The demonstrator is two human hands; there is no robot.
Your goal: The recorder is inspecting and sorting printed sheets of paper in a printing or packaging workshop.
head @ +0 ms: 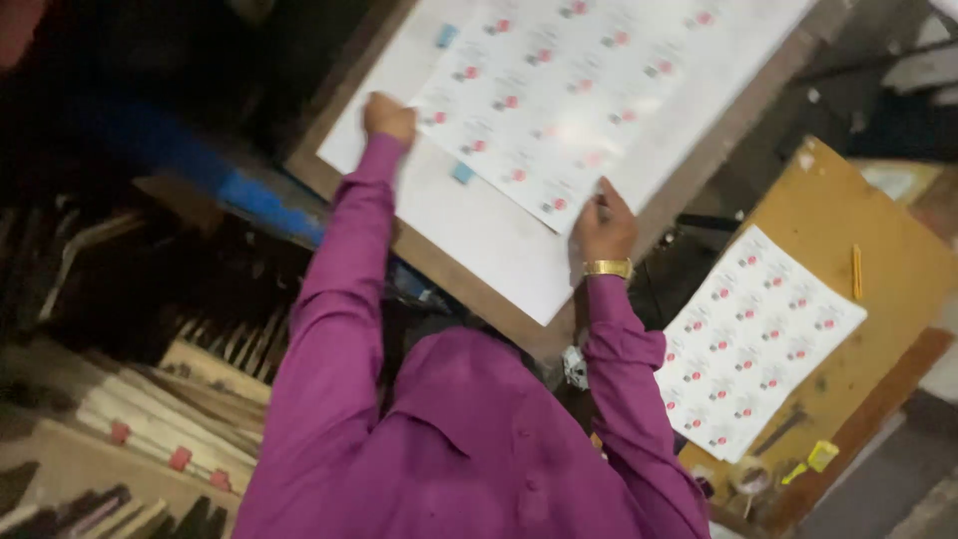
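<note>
Cluttered workshop, white board (pixel 469 240) tilted across upper centre. Printed sheet (pixel 559 90) lying flat on board. Left hand (pixel 388 117) pinching sheet's left edge, right hand (pixel 603 225) pinching lower corner. Thin, floppy, light, tearable; best gripped at edges. Second sheet (pixel 753 344) lower right on brown table (pixel 878 230).

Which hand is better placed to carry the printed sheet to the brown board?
Probably the right hand: it rests at the printed sheet's corner nearest the brown board, while the left hand sits at the opposite corner, farther away.
</note>
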